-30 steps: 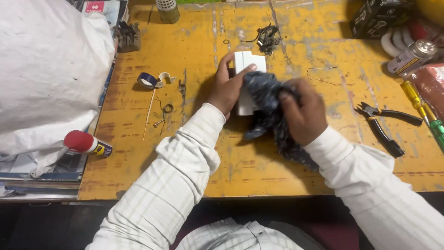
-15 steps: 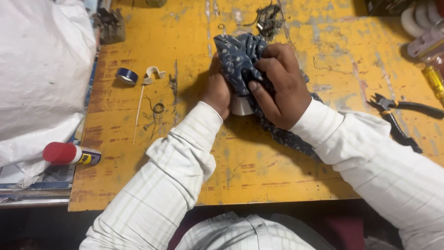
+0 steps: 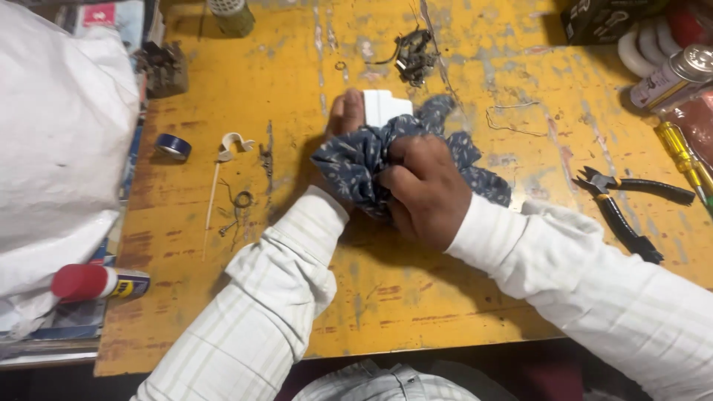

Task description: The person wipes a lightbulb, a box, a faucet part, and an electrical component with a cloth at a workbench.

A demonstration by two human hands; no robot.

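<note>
A small white plastic block (image 3: 385,106) rests on the worn yellow workbench (image 3: 416,289). My left hand (image 3: 343,119) grips its left side, mostly hidden under a dark blue patterned cloth (image 3: 356,165). My right hand (image 3: 425,189) is closed on the bunched cloth and presses it against the near side of the block. The cloth trails to the right behind my right wrist.
Black-handled pliers (image 3: 627,212) and a yellow screwdriver (image 3: 682,154) lie at the right. A roll of blue tape (image 3: 173,145), a white clip (image 3: 234,142) and small metal rings lie at the left. A white sack (image 3: 56,160) and a red-capped spray can (image 3: 96,283) sit at the left edge.
The cloth has slid down off the white block, whose top now shows. My right hand has moved nearer with the cloth bunched in it. The view has shifted slightly.
</note>
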